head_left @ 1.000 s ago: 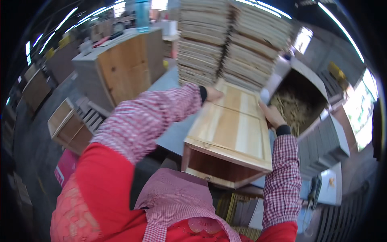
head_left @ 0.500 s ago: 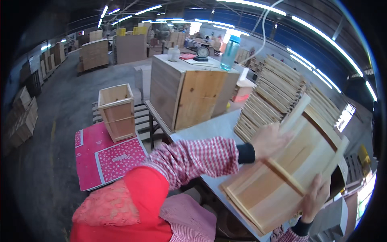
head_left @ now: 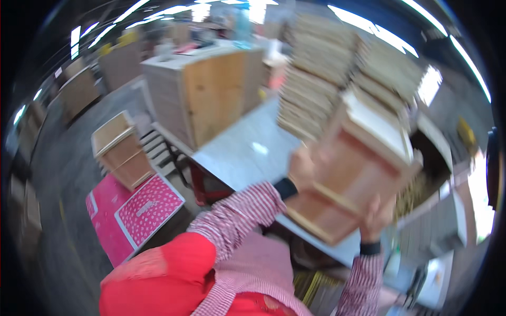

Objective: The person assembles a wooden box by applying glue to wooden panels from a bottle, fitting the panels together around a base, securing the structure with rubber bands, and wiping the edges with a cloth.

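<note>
A tapered wooden box (head_left: 337,184) with thin rails across its face is held tilted in front of me, over the front part of the table (head_left: 245,152). Around its left edge my left hand (head_left: 305,166) is closed, though motion blurs the fingers. At the opposite side edge my right hand (head_left: 377,218) grips the box below its upper corner. A pale surface shows at the box's far end. Whether the box touches the table I cannot tell. A similar wooden box (head_left: 124,155) stands upright on a pink printed carton (head_left: 110,231) to my left.
Tall stacks of wooden panels (head_left: 316,73) rise just behind the held box. A large wooden cabinet (head_left: 211,97) sits on the table's far left, with a blue bottle (head_left: 242,26) on top. Grey stacked boards (head_left: 437,226) lie to the right.
The held box has turned and tilted, so its pale far end now shows. Both hands have moved with it, still at its sides. The whole view has swung to the right.
</note>
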Available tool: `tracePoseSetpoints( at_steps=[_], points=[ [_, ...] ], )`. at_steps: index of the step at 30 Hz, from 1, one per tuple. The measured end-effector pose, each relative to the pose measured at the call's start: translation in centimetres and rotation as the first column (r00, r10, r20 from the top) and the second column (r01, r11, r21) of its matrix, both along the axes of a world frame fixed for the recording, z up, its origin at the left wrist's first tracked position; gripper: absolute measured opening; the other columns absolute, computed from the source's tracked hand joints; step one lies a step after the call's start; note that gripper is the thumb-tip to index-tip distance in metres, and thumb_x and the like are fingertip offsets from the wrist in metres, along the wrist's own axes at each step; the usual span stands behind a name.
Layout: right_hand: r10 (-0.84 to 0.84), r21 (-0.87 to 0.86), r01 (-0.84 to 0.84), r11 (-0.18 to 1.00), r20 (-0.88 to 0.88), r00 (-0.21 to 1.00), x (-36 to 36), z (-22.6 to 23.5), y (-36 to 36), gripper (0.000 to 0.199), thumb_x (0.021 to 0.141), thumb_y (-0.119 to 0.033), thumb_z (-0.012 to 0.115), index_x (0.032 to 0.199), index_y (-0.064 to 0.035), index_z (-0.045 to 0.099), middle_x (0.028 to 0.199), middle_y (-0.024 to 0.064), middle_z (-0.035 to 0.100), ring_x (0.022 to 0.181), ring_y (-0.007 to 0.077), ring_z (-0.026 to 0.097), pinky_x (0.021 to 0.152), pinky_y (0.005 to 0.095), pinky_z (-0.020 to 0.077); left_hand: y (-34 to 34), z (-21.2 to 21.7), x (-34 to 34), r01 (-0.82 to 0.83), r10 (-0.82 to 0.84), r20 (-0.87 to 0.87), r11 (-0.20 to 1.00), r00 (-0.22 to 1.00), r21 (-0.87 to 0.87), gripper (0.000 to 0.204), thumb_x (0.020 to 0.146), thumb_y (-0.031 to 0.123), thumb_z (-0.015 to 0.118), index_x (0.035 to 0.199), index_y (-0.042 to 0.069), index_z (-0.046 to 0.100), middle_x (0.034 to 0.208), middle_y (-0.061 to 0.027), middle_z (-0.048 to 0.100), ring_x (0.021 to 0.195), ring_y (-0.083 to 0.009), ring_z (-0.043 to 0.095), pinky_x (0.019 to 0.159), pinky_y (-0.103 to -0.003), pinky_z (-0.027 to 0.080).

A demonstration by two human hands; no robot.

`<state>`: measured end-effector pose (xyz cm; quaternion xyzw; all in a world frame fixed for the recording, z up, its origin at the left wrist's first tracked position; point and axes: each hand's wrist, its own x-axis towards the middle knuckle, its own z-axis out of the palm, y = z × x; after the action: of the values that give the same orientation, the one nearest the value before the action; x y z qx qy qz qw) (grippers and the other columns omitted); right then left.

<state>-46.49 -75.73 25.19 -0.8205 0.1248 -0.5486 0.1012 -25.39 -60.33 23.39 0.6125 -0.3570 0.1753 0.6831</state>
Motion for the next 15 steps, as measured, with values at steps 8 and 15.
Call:
tracePoseSetpoints(
  at_steps=[8, 15],
  points=[
    [0.011, -0.125, 0.007, 0.992, 0.146, 0.989, 1.5, 1.8, -0.8, 0.052, 0.090, -0.019, 0.065, 0.130, 0.0079, 0.047, 0.092, 0.0205, 0.066, 0.073, 0.0334, 0.068, 0.064, 0.0378, 0.0537, -0.1, 3.1, 0.2, -0.040, 0.048, 0.243, 0.999, 0.969, -0.037, 0.044, 0.098, 0.040, 0.054, 0.084, -0.002, 0.059, 0.063, -0.0098, 0.050, 0.060, -0.0189, 0.046, 0.056, -0.037, 0.040],
    [0.241, 0.256, -0.254, 0.933, 0.080, 0.967, -0.3, -0.1, 0.3, 0.039, 0.097, -0.031, 0.055, 0.120, 0.0004, 0.057, 0.080, 0.0136, 0.063, 0.065, 0.0276, 0.061, 0.058, 0.0351, 0.0480, 3.6, 1.3, 0.8, 0.115, -0.088, -0.109, 0.957, 0.990, 0.266, 0.042, 0.098, 0.038, 0.056, 0.106, -0.003, 0.060, 0.092, -0.0073, 0.061, 0.084, -0.0183, 0.056, 0.076, -0.032, 0.046]
  ],
)
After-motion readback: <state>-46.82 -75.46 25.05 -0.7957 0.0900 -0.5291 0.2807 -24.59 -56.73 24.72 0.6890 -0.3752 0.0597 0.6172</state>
